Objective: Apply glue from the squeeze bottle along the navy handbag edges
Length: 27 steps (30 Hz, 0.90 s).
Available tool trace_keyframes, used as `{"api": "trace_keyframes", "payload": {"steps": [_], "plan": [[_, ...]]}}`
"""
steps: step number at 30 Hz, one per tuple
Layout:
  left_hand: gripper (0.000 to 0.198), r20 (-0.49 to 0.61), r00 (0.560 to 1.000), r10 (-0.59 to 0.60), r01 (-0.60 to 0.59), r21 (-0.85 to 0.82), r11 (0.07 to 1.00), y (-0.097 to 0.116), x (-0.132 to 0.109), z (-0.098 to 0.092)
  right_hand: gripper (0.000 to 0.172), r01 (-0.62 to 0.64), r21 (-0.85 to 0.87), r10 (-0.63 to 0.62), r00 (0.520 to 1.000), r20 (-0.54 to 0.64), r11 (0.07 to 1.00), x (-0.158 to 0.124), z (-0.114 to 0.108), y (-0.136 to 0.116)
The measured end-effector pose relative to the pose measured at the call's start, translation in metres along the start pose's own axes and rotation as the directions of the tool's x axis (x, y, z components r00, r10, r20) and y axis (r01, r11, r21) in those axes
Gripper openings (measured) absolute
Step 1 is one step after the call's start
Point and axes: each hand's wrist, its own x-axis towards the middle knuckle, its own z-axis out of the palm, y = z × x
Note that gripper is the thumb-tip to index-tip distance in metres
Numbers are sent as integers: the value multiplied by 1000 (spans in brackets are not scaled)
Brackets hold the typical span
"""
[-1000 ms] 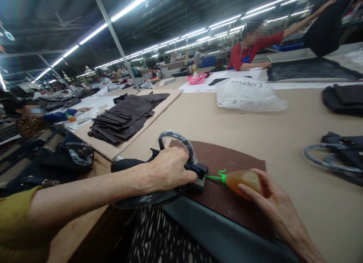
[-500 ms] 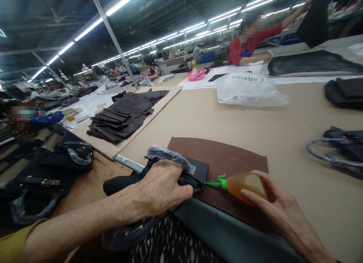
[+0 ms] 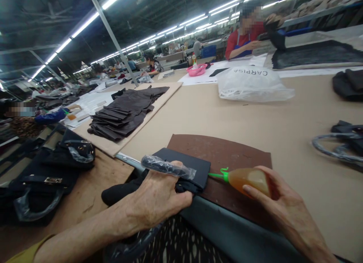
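My left hand (image 3: 154, 196) presses down on a black handbag (image 3: 187, 168) at the near edge of the table, its fingers over the bag's plastic-wrapped handle (image 3: 167, 167). The bag's flap lies flat on a dark brown work mat (image 3: 227, 153). My right hand (image 3: 279, 204) grips an amber glue bottle (image 3: 246, 178) lying on its side, and its green nozzle (image 3: 217, 175) points at the edge of the flap.
A stack of dark brown leather pieces (image 3: 124, 113) lies on a board to the left. Black bags (image 3: 48, 176) sit at the near left, more bags (image 3: 340, 142) at right. A white plastic bag (image 3: 252, 83) lies further back. A person in red (image 3: 244, 38) works across the table.
The bag's handle has been folded down from upright to lying flat under my left hand, and the flap now lies flat on the mat. The bottle has stayed by the flap.
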Motion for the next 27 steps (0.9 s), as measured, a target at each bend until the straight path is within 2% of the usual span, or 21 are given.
{"api": "trace_keyframes", "payload": {"steps": [4,8,12,16,19,23,27], "plan": [[17,12,1000,10,-10,-30,999,0,-6,2,65,-55,61,52,997,52,997,-2,-3,2],[15,-31,1000,3,-5,-59,998,-3,-9,7,69,-103,93,93,990,105,990,-3,-5,-4],[12,-66,997,48,-53,-71,996,-3,-10,10,66,-75,24,71,988,133,997,-6,-7,-10],[13,-55,998,40,-43,-64,997,0,-11,12,59,-51,11,49,984,171,999,-5,-11,-17],[18,-110,990,86,-89,-19,996,-3,-14,16,51,-77,68,60,974,216,995,-2,-13,-20],[23,-203,966,158,-145,82,986,-11,-19,24,48,-115,125,90,978,186,985,-2,-12,-22],[27,-227,954,195,-164,147,975,-12,-21,27,47,-157,154,124,971,205,975,-4,-14,-27]]}}
